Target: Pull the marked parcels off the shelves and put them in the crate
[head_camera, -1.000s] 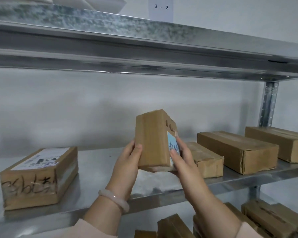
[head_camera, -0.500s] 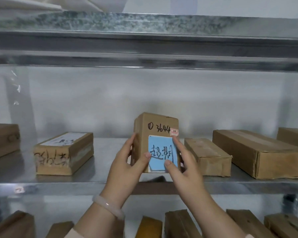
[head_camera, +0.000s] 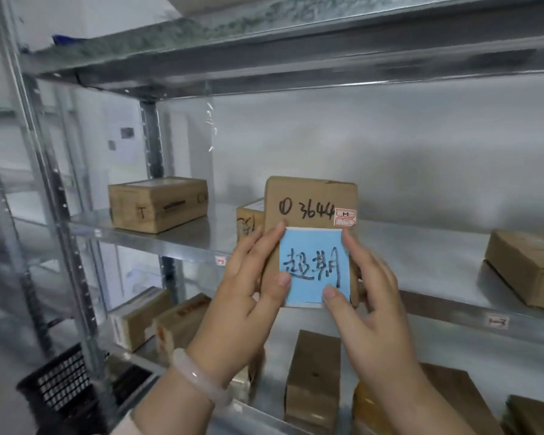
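A small brown cardboard parcel (head_camera: 311, 200), marked "3644" with a blue handwritten note on its front, is held upright in front of the middle shelf (head_camera: 182, 243). My left hand (head_camera: 248, 296) grips its left side, thumb on the blue note. My right hand (head_camera: 371, 296) grips its right side, thumb on the note's lower edge. A black slatted crate (head_camera: 60, 381) sits low at the bottom left, partly hidden behind a shelf post.
Other brown boxes sit on the middle shelf: one at the left (head_camera: 157, 204), one behind the held parcel (head_camera: 248, 219), one at the right (head_camera: 528, 268). Several more boxes (head_camera: 313, 378) lie on the lower shelf. A metal upright post (head_camera: 60, 215) stands left.
The view has swung left and downward, bringing the crate and left post into sight. The parcel has come off the shelf toward me, held by both hands, its blue note facing me.
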Demonstrator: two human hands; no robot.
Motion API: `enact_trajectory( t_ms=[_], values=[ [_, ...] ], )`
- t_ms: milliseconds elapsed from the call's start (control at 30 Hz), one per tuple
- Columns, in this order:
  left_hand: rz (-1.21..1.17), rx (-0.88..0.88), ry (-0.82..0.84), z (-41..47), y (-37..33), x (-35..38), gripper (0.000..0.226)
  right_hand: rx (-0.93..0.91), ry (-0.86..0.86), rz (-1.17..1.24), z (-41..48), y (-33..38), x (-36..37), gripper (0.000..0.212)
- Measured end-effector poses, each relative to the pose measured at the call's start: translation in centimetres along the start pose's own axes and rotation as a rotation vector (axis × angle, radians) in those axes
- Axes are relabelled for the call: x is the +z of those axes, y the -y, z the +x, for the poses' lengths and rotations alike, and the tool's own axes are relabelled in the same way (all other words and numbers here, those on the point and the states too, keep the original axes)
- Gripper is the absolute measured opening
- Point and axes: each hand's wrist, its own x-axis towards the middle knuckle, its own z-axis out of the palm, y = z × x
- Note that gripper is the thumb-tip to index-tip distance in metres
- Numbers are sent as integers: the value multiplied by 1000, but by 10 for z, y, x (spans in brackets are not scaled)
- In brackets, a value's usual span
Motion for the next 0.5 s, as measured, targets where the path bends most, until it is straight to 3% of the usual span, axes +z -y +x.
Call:
enact_trajectory(
  t_ms=[167,500],
  values=[
    [-150,-132,-74,-37,24,-84,60,43,127,120,-18,30,85,65],
    [-13,-424,-226,-158,96,-294,67,155,415,213,-96,71,314,67]
  ],
)
